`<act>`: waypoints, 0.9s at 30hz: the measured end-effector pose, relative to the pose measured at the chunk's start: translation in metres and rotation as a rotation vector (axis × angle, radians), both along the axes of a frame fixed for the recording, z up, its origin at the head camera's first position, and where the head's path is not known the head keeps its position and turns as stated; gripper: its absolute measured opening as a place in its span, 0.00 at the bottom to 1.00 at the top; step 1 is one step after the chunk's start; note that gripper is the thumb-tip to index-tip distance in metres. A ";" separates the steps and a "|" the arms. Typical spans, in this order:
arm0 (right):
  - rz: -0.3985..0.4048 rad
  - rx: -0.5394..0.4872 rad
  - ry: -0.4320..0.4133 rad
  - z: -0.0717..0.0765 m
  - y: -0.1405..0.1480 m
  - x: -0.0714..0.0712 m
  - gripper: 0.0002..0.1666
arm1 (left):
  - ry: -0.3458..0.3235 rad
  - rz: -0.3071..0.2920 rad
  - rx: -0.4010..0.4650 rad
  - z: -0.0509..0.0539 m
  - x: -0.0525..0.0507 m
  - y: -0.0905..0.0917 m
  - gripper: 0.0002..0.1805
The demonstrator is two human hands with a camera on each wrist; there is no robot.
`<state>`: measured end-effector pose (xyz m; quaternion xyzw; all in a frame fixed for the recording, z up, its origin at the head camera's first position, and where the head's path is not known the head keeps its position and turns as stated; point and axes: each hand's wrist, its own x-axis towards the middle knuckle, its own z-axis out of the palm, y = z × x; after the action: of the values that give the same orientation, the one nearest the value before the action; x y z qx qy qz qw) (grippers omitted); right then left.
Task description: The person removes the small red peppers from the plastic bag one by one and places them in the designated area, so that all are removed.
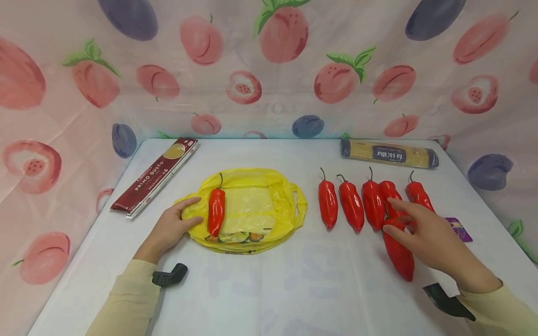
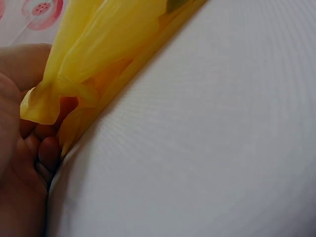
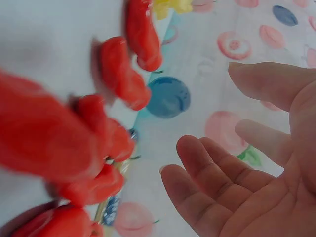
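Observation:
A yellow plastic bag (image 1: 286, 186) lies spread with its mouth facing up, and one red chili pepper (image 1: 216, 212) rests in its left side. My left hand (image 1: 170, 228) holds the bag's left edge; the left wrist view shows the thin rim (image 2: 44, 106) between thumb and curled fingers. My right hand (image 1: 433, 238) is over the near end of a group of red chili peppers (image 1: 328, 205), its thumb and fingers spread apart. Just beside its fingertips is the nearest chili pepper (image 1: 399, 254). In the right wrist view, that blurred chili pepper (image 3: 44, 128) is apart from the fingers.
A dark red spaghetti packet (image 1: 155, 177) lies at the back left. Another pasta packet (image 1: 388, 154) lies at the back right, behind the chili peppers. A small purple card (image 1: 459, 229) is partly behind my right hand. Fruit-patterned cloth borders the white table (image 1: 260, 289).

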<state>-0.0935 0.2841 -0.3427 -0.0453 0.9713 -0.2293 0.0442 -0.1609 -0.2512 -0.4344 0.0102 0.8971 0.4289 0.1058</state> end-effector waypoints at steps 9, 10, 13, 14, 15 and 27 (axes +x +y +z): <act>0.041 -0.029 0.070 0.011 -0.031 -0.014 0.46 | -0.014 0.005 -0.008 0.000 -0.001 0.001 0.35; 0.052 -0.035 0.080 0.012 -0.034 -0.015 0.46 | -0.015 0.006 -0.008 0.001 -0.001 0.001 0.35; 0.081 -0.068 0.096 0.014 -0.043 -0.019 0.44 | -0.018 0.006 -0.008 0.002 0.000 0.001 0.35; 0.093 -0.081 0.100 0.015 -0.047 -0.020 0.44 | -0.018 0.006 -0.006 0.002 -0.001 0.001 0.35; 0.102 -0.091 0.104 0.015 -0.050 -0.021 0.44 | -0.019 0.005 -0.006 0.002 -0.001 0.001 0.35; 0.201 -0.174 0.103 0.010 -0.101 -0.036 0.40 | -0.030 0.006 -0.008 0.002 -0.001 0.000 0.35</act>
<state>-0.1295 0.1833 -0.3329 -0.1575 0.9394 -0.3044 0.0131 -0.1614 -0.2511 -0.4324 0.0009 0.8971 0.4257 0.1179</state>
